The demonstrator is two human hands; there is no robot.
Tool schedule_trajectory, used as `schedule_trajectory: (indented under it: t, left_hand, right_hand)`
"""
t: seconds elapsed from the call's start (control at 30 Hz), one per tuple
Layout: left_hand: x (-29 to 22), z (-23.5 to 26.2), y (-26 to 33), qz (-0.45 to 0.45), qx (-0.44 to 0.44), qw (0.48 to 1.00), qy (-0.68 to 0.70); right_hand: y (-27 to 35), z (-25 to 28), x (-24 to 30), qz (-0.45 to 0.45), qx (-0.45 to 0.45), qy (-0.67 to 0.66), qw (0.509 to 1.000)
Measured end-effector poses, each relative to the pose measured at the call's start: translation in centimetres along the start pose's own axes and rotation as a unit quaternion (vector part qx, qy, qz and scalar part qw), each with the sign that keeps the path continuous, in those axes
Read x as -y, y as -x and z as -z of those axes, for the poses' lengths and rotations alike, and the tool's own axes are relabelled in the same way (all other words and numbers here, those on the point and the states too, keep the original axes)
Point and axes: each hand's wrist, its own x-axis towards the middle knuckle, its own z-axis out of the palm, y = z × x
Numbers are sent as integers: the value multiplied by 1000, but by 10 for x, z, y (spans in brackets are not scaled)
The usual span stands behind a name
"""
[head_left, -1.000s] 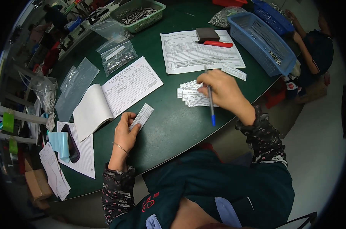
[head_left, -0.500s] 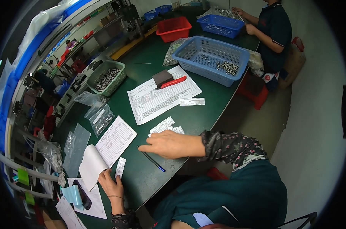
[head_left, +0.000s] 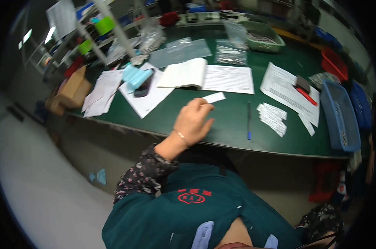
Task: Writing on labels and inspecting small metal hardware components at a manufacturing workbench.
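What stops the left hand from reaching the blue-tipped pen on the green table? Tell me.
Probably nothing. The left hand holds a small white slip at its fingers, and the pen lies apart on the bare green table, just to its right, with nothing between them.

Left hand (head_left: 193,121) pinches white slip (head_left: 213,98) over green table (head_left: 233,124).

1. There is one view, from a fisheye camera worn on the person's head, the left of a side-by-side pair.
2. It looks steeply down and forward over the person's own chest onto the table (head_left: 238,137), whose straight edge bends with the lens.
3. It sits close: the left hand (head_left: 193,121) is near the centre, the floor (head_left: 42,186) lower left.
4. No second view is given, so nothing is shared.
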Motion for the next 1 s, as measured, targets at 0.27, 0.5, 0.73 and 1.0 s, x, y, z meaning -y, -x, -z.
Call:
schedule_trajectory:
  t: [0.27,0.5,0.73,1.0]
  left_hand:
    - [-19,16,63,66,-23,996,-59]
    - [9,28,69,111,-14,991,-70]
    - [75,44,7,87,44,987,-127]
    - [239,-3,-124,154,206,947,-194]
  right_hand:
    - [-47,7,-10,61,383,-22,921]
    - [-66,20,-16,30,583,-43,811]
    - [-72,70,-47,2,640,-44,767]
    - [19,111,-125,-257,-175,63,948]
